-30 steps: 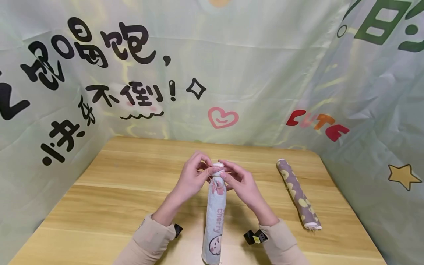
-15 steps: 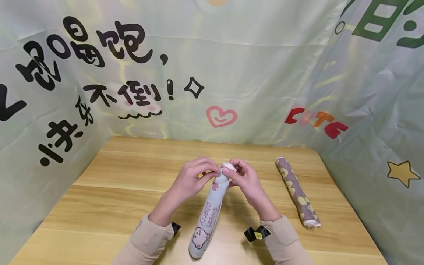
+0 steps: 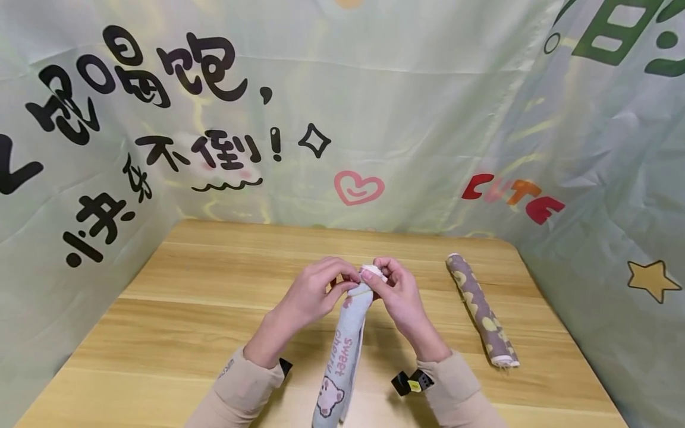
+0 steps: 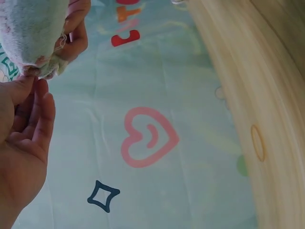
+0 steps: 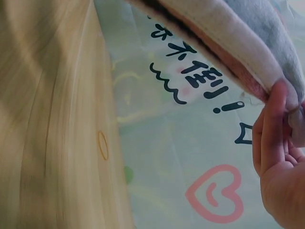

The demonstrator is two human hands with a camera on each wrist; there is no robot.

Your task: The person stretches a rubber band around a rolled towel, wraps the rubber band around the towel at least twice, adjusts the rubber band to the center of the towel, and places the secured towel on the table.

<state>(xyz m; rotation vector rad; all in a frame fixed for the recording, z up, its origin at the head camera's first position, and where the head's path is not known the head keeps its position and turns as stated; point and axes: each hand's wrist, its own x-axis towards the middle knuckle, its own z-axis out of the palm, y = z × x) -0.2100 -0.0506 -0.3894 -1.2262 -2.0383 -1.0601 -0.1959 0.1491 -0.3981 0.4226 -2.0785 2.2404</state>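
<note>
A light blue rolled towel [image 3: 342,351], printed with pink "sweet cherry" lettering and a bear face, stands out toward the camera, its top leaning right. Near its bunched white end, the left hand [image 3: 321,288] pinches the cloth with thumb and fingertips. On the other side the right hand [image 3: 398,294] grips that end, thumb on top. A thin yellowish line crosses the cloth just under the fingers; it looks like a rubber band. In the left wrist view the left hand [image 4: 28,138] pinches beneath the towel [image 4: 33,28]. The right wrist view shows the right hand [image 5: 281,148] at the towel's narrowed end.
A purple rolled towel [image 3: 481,312] with yellow spots lies at the right of the wooden table [image 3: 214,261]. A thin orange oval outline [image 5: 103,145] shows on the tabletop near its far edge. Printed fabric walls [image 3: 417,119] enclose the back and sides.
The blue towel's top has moved right and now tilts, showing more of its lettering. Both hands keep their hold near its end; the left fingers have shifted right with it.
</note>
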